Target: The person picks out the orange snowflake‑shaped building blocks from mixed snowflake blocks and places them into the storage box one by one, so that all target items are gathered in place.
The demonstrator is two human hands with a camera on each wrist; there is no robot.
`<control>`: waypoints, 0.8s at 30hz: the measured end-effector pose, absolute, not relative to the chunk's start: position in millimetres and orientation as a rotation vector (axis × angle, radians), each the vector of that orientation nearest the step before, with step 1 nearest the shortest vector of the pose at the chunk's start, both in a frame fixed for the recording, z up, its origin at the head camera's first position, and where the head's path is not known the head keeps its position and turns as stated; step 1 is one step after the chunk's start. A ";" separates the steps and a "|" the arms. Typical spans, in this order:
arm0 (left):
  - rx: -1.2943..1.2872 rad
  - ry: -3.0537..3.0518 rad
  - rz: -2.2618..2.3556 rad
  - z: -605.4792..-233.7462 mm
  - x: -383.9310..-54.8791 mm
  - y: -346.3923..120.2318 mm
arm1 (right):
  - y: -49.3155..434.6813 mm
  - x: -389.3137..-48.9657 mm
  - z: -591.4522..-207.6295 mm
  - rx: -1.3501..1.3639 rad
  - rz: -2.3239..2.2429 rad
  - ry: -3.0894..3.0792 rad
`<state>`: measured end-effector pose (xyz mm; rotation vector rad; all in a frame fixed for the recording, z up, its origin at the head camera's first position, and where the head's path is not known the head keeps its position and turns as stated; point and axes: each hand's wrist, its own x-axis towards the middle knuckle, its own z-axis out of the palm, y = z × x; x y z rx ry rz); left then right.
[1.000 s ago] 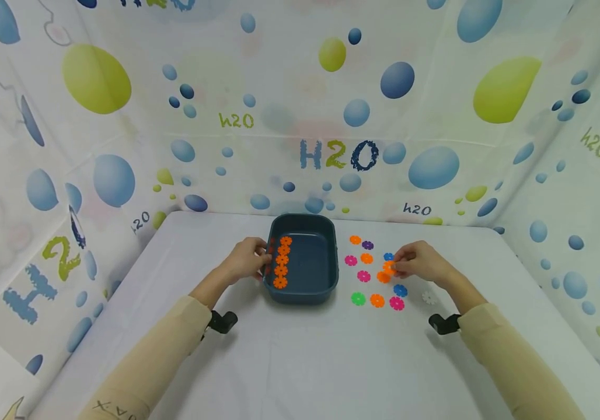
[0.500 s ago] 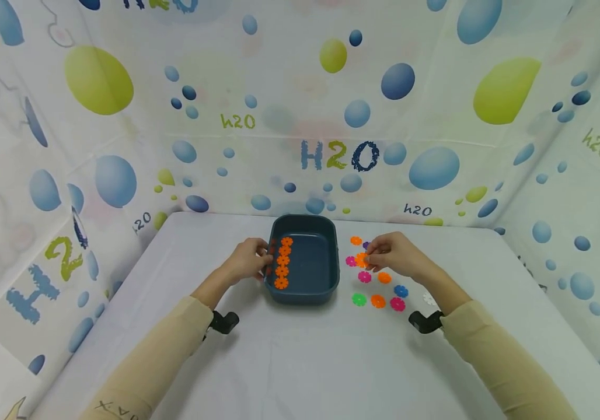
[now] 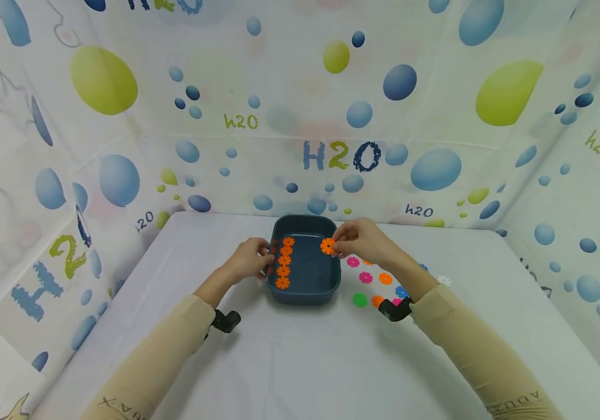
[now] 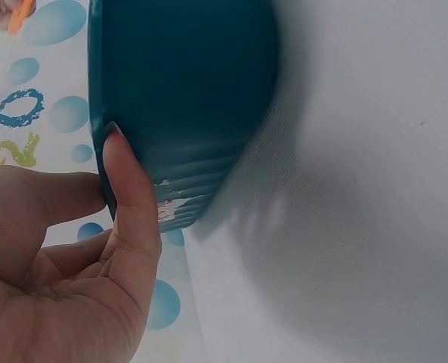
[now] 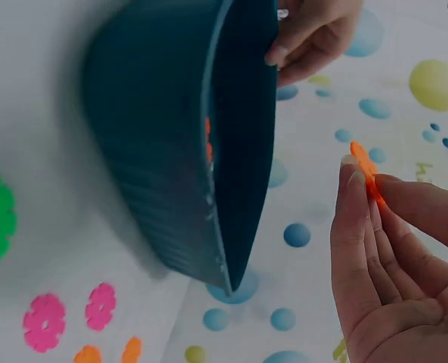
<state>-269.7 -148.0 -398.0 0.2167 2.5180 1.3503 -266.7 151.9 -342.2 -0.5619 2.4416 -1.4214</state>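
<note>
A dark teal plastic bin [image 3: 310, 294] stands on the white table. My left hand [image 3: 248, 258] grips its left rim between thumb and fingers; the left wrist view shows the same hand [image 4: 95, 249] pinching the bin's wall [image 4: 186, 83]. My right hand [image 3: 365, 240] pinches an orange flower-shaped disc [image 3: 328, 246] just above the bin's right rim. In the right wrist view that disc [image 5: 366, 168] stands edge-on between thumb and fingertips. Inside the bin, along the left side, runs a column of several orange discs [image 3: 283, 271].
Right of the bin lie loose flower discs: pink [image 3: 365, 277], orange [image 3: 386, 279], green [image 3: 360, 300], blue [image 3: 401, 291] and white [image 3: 444, 280]. My right forearm covers part of them. A patterned curtain [image 3: 279, 87] encloses the back and sides of the table.
My right hand has carried an orange disc leftward from the loose discs to the bin's right rim. The left hand keeps its grip on the left rim.
</note>
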 end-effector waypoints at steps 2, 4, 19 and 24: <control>0.217 2.516 1.354 -398.8 -269.7 -148.8 | 143.9 -271.2 -340.2 -0.574 -1.439 2.430; 0.213 2.512 1.364 -400.4 -269.9 -149.2 | 136.3 -275.8 -338.3 -0.575 -1.445 2.430; 0.193 2.541 1.349 -400.9 -269.0 -147.7 | 96.4 -311.3 -339.1 -0.406 -1.556 2.376; 0.196 2.535 1.350 -400.3 -269.3 -149.1 | 85.5 -325.9 -350.5 -0.325 -1.560 2.391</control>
